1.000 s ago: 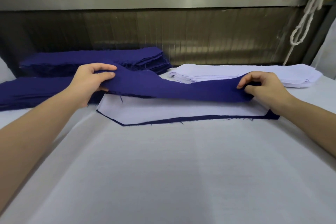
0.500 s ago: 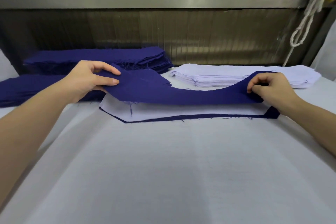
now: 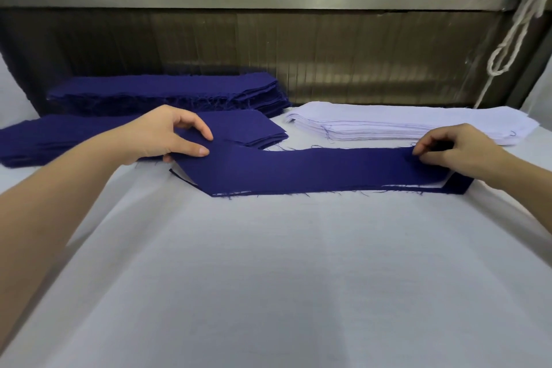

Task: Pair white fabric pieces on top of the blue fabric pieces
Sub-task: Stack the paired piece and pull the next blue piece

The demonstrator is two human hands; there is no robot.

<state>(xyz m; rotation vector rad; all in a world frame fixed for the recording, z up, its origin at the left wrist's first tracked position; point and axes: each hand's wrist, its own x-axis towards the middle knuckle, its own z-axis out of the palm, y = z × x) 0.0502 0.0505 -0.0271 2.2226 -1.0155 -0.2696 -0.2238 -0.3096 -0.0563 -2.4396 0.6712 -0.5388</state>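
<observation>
A long navy-blue fabric strip (image 3: 313, 170) is pinched at its ends by left hand (image 3: 167, 134) and right hand (image 3: 454, 149), laid over a white fabric piece (image 3: 418, 186).

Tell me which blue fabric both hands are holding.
The single long piece at the front, its ends held by left hand and right hand; back stack and left stack lie behind.
</observation>
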